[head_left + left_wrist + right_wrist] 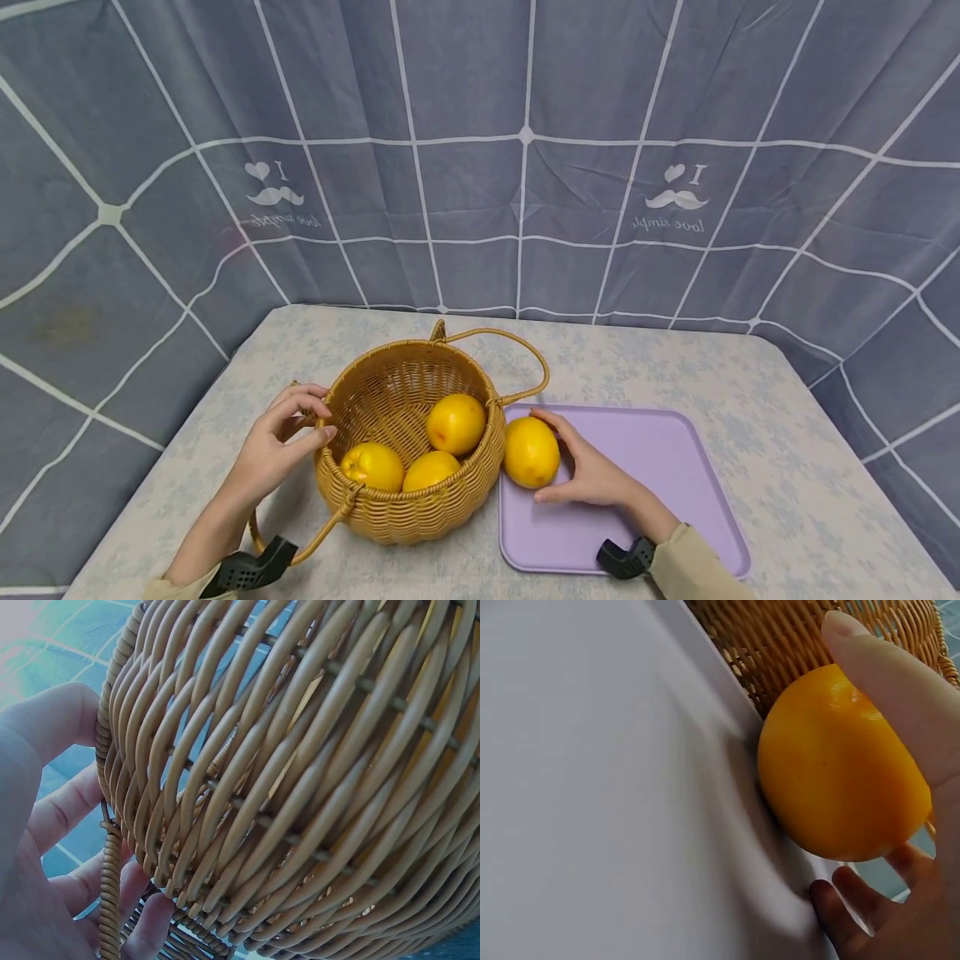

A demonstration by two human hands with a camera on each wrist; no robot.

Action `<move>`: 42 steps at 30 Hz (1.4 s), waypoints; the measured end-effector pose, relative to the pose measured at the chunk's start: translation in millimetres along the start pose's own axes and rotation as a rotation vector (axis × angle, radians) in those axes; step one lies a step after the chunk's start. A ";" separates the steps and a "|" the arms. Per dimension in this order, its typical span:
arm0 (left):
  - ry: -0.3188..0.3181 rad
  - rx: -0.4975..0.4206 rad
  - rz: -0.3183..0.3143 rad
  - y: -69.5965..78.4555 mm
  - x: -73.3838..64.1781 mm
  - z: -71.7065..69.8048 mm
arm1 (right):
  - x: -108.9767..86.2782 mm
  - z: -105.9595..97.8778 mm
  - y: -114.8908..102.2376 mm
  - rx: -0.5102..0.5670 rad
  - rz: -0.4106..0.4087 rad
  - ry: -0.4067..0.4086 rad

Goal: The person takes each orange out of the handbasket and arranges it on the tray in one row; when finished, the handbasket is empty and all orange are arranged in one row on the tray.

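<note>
A round wicker basket (412, 521) stands tilted toward me, with three yellow lemons inside: one upper right (456, 423), one lower left (372, 467) and one low in the middle (431, 471). My left hand (273, 442) grips its left rim; in the left wrist view thumb and fingers (64, 814) lie about the rim and a handle. Against the basket's right side, over the left edge of a purple tray (645, 450), my right hand (588, 467) holds another lemon (532, 452) between thumb and fingers. Whether that lemon touches the tray I cannot tell.
One basket handle (543, 367) arches out toward the back right, the other (318, 537) toward the front left. A pale floral cloth covers the table (637, 362). Behind and at the sides hangs a blue-grey checked curtain (465, 192).
</note>
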State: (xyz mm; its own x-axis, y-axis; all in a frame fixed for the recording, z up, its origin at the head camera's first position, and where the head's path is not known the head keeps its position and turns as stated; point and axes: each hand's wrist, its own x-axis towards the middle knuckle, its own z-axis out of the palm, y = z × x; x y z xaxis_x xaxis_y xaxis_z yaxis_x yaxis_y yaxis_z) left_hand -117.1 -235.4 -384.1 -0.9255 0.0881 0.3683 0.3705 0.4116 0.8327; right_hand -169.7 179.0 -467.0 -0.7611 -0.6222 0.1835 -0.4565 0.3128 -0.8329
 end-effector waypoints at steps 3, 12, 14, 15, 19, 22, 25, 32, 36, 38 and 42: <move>0.003 0.004 -0.004 -0.5 -0.7 -0.1 | 0.6 -3.4 -1.3 -0.022 -0.008 0.011; 0.007 -0.005 0.008 -1.9 -1.2 0.0 | 1.5 -39.2 -23.8 -0.050 -0.065 0.098; 0.008 -0.006 0.010 -2.0 -0.7 -0.2 | 1.9 -50.2 -32.9 -0.036 -0.072 0.116; 0.008 -0.007 0.009 -1.9 -0.5 -0.3 | 2.5 -55.2 -37.7 -0.030 -0.077 0.122; 0.008 -0.003 0.006 -1.5 -0.6 -1.0 | 10.0 -68.8 -56.1 -0.004 -0.107 0.130; 0.010 0.004 0.006 -1.2 -0.9 -1.5 | 21.8 -72.0 -72.8 0.014 -0.138 0.115; 0.012 0.003 0.006 -1.3 -0.6 -1.7 | 38.1 -71.2 -90.5 0.032 -0.185 0.074; 0.005 -0.005 0.009 -2.3 0.2 -1.0 | 83.2 -63.3 -118.4 0.129 -0.267 -0.071; -0.002 0.000 -0.003 -2.3 0.1 -0.4 | 107.2 -55.6 -126.2 0.158 -0.233 -0.190; -0.006 0.002 -0.007 -2.2 0.3 -0.4 | 118.9 -51.6 -129.6 0.131 -0.206 -0.270; -0.007 -0.004 -0.009 -2.8 0.3 -0.5 | 141.1 -41.3 -137.1 0.034 -0.149 -0.457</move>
State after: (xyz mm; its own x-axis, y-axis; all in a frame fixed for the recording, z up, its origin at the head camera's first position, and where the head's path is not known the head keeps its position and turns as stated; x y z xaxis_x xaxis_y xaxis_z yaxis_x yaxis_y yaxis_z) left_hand -118.4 -237.1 -386.1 -0.9293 0.0904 0.3581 0.3625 0.4087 0.8376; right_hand -233.5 77.9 -305.4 -0.4047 -0.9124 0.0603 -0.5244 0.1776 -0.8328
